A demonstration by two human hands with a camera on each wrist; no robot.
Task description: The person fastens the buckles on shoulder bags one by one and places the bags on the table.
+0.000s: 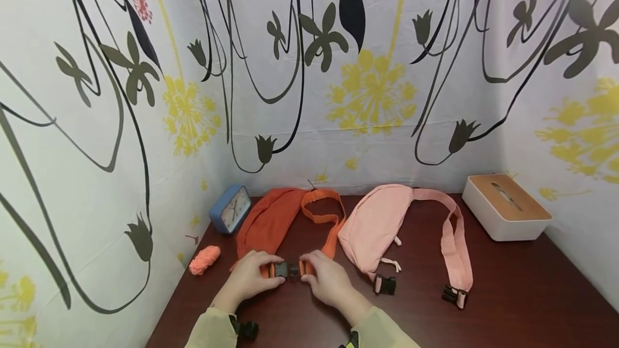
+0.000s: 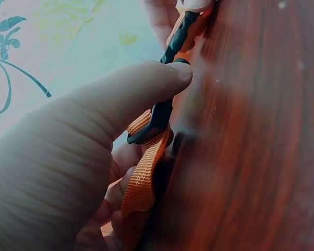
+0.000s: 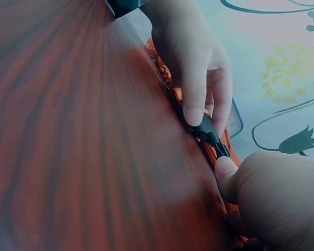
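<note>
An orange waist bag (image 1: 271, 216) lies on the table, its strap (image 1: 321, 195) looped to the right. My left hand (image 1: 250, 277) pinches the socket half of its black side-release buckle (image 1: 281, 269) between thumb and fingers. The pronged half (image 1: 294, 270) is pinched at its strap end by my right hand (image 1: 331, 279). Both halves are in line, the prongs right at the socket's mouth. In the left wrist view, orange webbing (image 2: 144, 175) runs from the socket half under my left thumb. The right wrist view shows the buckle (image 3: 212, 135) low over the tabletop.
A pink waist bag (image 1: 379, 219) with unfastened black buckle ends (image 1: 385, 284) lies to the right. A white tissue box with a wooden lid (image 1: 505, 205) stands at the back right. On the left are a blue clock (image 1: 230, 209) and an orange yarn bundle (image 1: 204, 260). Patterned cloth walls enclose the table.
</note>
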